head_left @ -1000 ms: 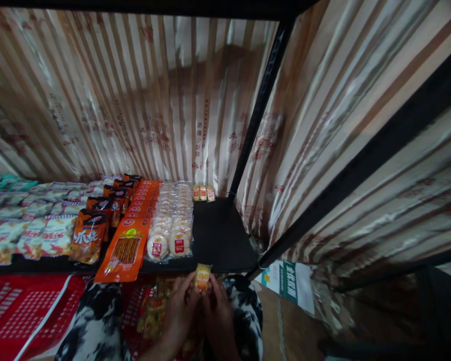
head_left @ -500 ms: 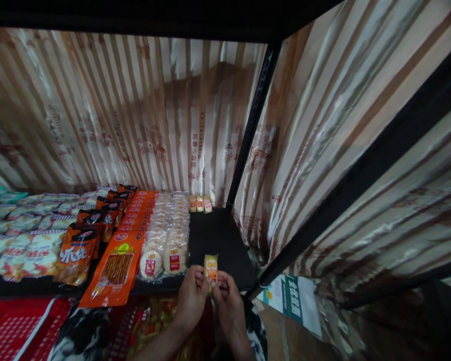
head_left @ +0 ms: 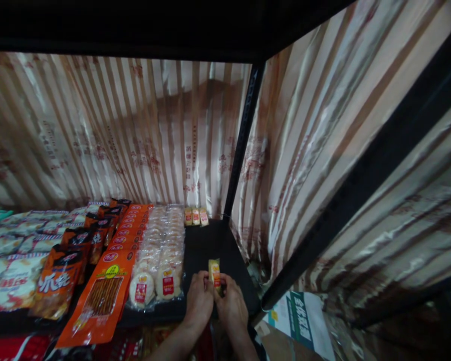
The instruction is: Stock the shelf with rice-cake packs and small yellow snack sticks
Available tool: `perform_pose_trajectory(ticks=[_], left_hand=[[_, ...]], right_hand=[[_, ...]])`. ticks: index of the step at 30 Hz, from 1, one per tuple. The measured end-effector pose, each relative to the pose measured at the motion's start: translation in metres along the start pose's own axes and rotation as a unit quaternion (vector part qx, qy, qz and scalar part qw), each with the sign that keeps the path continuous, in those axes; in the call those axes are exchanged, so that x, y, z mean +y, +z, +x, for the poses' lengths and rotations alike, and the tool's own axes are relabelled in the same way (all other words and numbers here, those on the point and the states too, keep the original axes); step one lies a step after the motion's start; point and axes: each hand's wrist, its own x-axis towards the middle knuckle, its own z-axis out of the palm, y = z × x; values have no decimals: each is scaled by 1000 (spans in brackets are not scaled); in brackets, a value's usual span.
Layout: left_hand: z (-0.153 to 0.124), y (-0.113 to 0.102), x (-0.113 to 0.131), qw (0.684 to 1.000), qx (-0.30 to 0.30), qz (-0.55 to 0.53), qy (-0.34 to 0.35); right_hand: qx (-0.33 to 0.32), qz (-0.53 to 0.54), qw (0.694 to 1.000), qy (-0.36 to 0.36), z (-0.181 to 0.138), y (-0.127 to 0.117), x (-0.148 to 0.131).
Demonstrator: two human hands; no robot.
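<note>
A small yellow wrapped snack packet (head_left: 214, 272) with an orange-red label stands upright between my two hands, over the front part of the black shelf (head_left: 206, 249). My left hand (head_left: 200, 299) is closed, its fingertips against the packet's left side. My right hand (head_left: 232, 302) pinches the packet's right side and lower end with thumb and fingers. Three similar small packets (head_left: 196, 216) stand in a row at the back of the shelf. Left of my hands lie two rows of clear-wrapped round white crackers (head_left: 168, 281).
Orange flat snack packs (head_left: 104, 296), brown-orange bags (head_left: 54, 286) and white bags (head_left: 19, 281) fill the shelf's left. Black posts (head_left: 244, 135) and an upper shelf frame the space, with striped sheeting (head_left: 154, 115) behind. Below sits a red basket (head_left: 17, 347); a green-and-white printed package (head_left: 302, 321) lies lower right.
The view has shifted, so the shelf goods appear lower and slightly left. Both hands still hold the packet, which has turned a little and now shows a narrower side.
</note>
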Motion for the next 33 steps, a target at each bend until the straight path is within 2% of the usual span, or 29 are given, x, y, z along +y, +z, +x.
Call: perform_pose_trajectory(ticks=[7, 13, 17, 24, 29, 33], left_hand=[[19, 3, 12, 999, 8, 41, -3], [38, 13, 22, 999, -3, 36, -13], [54, 23, 22, 1000, 6, 18, 17], [85, 45, 19, 998, 3, 14, 56], [99, 41, 23, 997, -16, 58, 39], [109, 36, 28, 994, -27, 87, 67]], right_hand=[[-22, -13, 1000, 10, 21, 8, -4], [13, 36, 999, -14, 44, 14, 0], [19, 60, 998, -15, 58, 21, 5], [60, 38, 997, -30, 90, 32, 11], [53, -14, 998, -23, 116, 38, 12], [47, -21, 998, -30, 133, 44, 11]])
